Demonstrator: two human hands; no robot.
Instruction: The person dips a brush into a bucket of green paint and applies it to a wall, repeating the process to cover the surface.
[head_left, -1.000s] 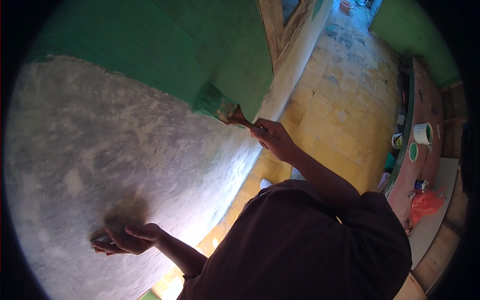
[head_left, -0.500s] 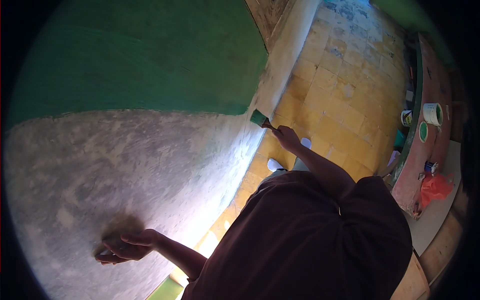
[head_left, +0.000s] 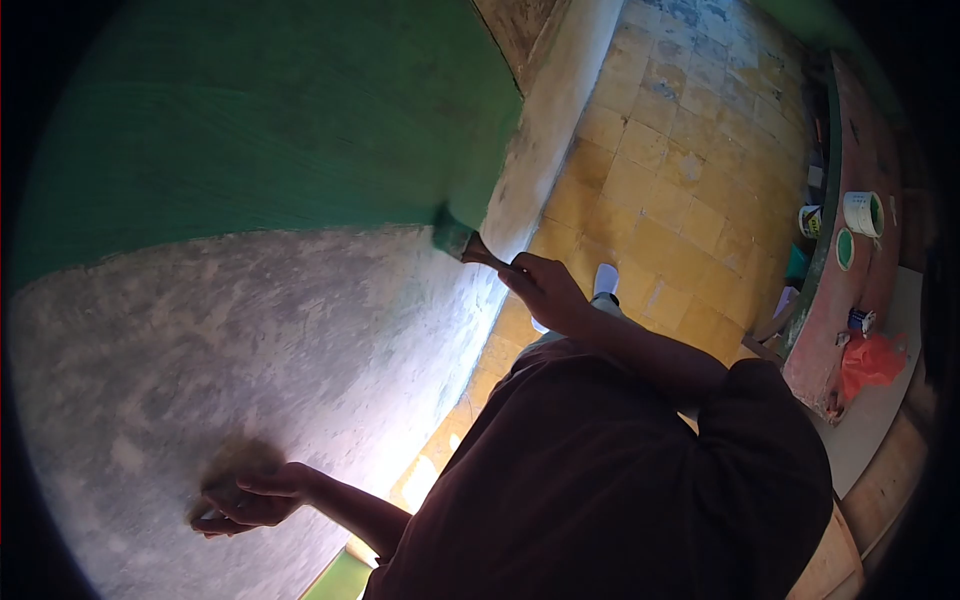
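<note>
My right hand (head_left: 545, 288) is closed round the handle of a paintbrush (head_left: 483, 250). The brush's bristles, dark green with paint, are against the wall (head_left: 330, 300) at the lower edge of the green painted area (head_left: 290, 120), near the wall's corner. At the lower left, my left hand (head_left: 255, 500) is in front of the bare grey part of the wall, fingers curled and apart. Something small and pale shows by its fingertips; whether the hand holds it I cannot make out.
Yellow floor tiles (head_left: 640, 190) run beside the wall, with my feet on them. On the right, a reddish surface (head_left: 820, 350) bears a white tub (head_left: 862, 214), a container of green paint (head_left: 845, 250), a small can (head_left: 860, 320) and a red plastic bag (head_left: 870, 363).
My right hand has moved left with the brush, from the corner edge onto the wall at the green border. One foot has stepped forward. My left hand has hardly moved.
</note>
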